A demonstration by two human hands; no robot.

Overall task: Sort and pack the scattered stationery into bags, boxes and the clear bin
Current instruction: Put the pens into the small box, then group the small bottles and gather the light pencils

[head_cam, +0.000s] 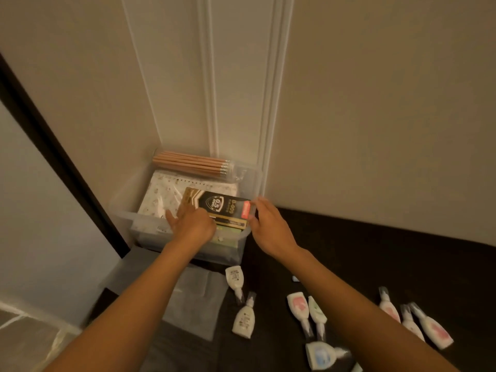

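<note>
Black pen box [222, 205] above near rim of clear bin [124, 214]; right hand [268, 228] pinches it, left hand [193, 225] grip unclear. Printed: "0.5 mm", "B-009".

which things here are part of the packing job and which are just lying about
In the job: clear plastic bin; black-and-gold pen box, touched by left hand, pinched by right hand; bundle of wooden pencils; patterned spiral notebook; scattered small white bottles; clear plastic bags.
Just lying about: tiny pale blue object, unidentifiable; dark table.

Bare left hand [194, 227] and right hand [269, 229], unclothed forearms [139, 299].
</note>
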